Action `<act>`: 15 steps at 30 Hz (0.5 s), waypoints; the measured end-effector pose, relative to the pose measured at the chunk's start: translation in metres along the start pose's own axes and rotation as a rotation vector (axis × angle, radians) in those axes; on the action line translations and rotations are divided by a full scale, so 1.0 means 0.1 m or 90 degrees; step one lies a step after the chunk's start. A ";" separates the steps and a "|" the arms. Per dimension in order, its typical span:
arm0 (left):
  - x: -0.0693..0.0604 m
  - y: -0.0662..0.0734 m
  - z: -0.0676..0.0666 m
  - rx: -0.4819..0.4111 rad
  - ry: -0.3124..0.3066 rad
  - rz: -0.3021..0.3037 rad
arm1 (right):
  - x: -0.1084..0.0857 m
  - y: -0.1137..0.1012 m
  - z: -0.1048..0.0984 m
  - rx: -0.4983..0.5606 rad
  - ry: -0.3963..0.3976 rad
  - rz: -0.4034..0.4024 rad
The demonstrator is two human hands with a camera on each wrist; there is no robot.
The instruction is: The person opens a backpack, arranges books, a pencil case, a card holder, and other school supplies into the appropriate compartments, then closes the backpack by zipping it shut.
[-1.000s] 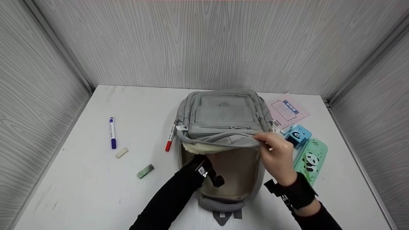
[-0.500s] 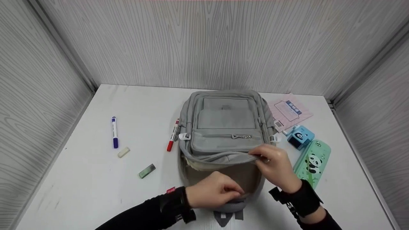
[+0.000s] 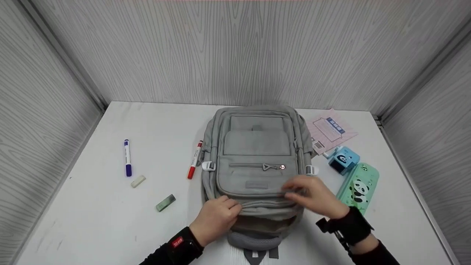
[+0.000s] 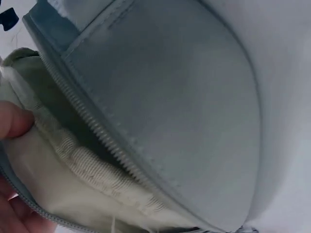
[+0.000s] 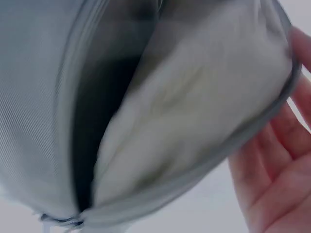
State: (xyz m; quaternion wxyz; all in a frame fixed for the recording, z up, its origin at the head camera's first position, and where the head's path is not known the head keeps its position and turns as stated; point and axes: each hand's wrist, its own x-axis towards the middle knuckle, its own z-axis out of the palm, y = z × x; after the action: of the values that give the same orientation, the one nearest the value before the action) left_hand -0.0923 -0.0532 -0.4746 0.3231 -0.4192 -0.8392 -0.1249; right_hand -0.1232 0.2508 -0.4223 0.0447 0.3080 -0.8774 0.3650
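Note:
A grey backpack (image 3: 257,143) lies on the white table, its main compartment unzipped and gaping at the near end. My left hand (image 3: 215,220) grips the left part of the loose front panel's edge. In the left wrist view the thumb (image 4: 14,119) presses on the pale lining (image 4: 43,160), with the fingers curled outside the zip. On the panel's right side, my right hand (image 3: 312,195) holds the edge between thumb and fingers, slightly blurred. The right wrist view shows its fingers (image 5: 272,165) behind the rim and pale lining (image 5: 194,97) inside. The compartment's depth is mostly hidden.
Left of the backpack lie a blue-capped marker (image 3: 127,158), a white eraser (image 3: 138,181), a green eraser (image 3: 165,202) and a red-capped marker (image 3: 195,160). To its right are a pink booklet (image 3: 331,130), a blue panda pencil sharpener (image 3: 344,160) and a green panda pencil case (image 3: 358,187).
My left hand has come out of the compartment and taken hold of the panel's left edge. The panel has swung down toward me, narrowing the opening; my right hand moved with it.

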 end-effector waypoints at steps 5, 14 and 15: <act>-0.05 0.04 -0.01 -0.003 -0.008 -0.006 | 0.35 0.62 -0.21 0.053 0.159 0.300; -0.01 0.05 -0.03 -0.005 -0.015 -0.007 | 0.60 1.55 -0.47 0.096 0.089 0.612; 0.00 0.05 -0.03 -0.006 -0.016 -0.007 | 0.59 1.59 -0.47 0.076 0.070 0.613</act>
State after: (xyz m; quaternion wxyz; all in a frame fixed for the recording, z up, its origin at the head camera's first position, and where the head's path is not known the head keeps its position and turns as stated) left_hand -0.0865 -0.0515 -0.4725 0.3101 -0.4176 -0.8449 -0.1251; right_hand -0.2688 0.3380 -0.4676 -0.1010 -0.1504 -0.8941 0.4096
